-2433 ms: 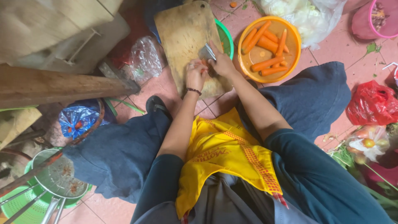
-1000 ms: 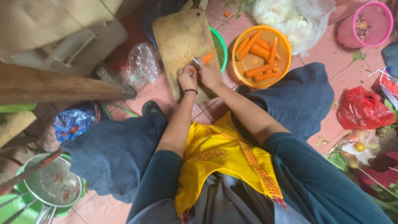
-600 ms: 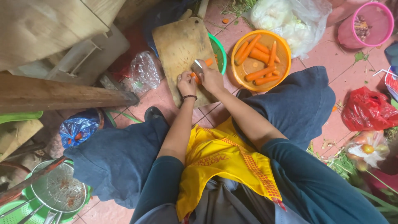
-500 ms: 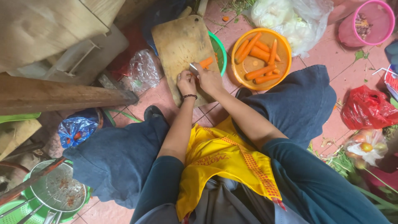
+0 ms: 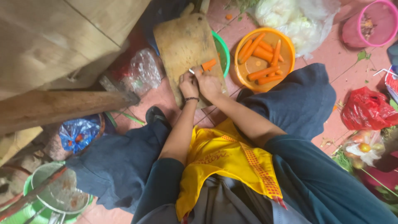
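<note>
**Inspector:** Where is the item being worked?

**Assistant:** A carrot piece [image 5: 208, 65] lies on the wooden cutting board [image 5: 185, 45], near the board's right edge, just beyond the fingertips of both hands.

**Inspector:** The hands?

**Assistant:** The left hand [image 5: 188, 85], with a dark band at its wrist, rests on the board beside the carrot piece, fingers curled. The grip of the right hand [image 5: 209, 84] is pressed together around a knife [image 5: 192, 71]; only a short bit of metal shows between the two hands. Whether the left grip pinches the carrot, I cannot tell.

**Inspector:** Surroundings?

**Assistant:** The board lies on the tiled floor and covers part of a green bowl [image 5: 224, 52]. Right of that sits an orange bowl [image 5: 285, 45] holding peeled carrots [image 5: 262, 54]. Further out: a white plastic bag [image 5: 290, 16], a pink basket [image 5: 379, 20], and a red bag [image 5: 367, 110] at the far right. A yellow apron [image 5: 224, 159] covers the person's lap.
</note>
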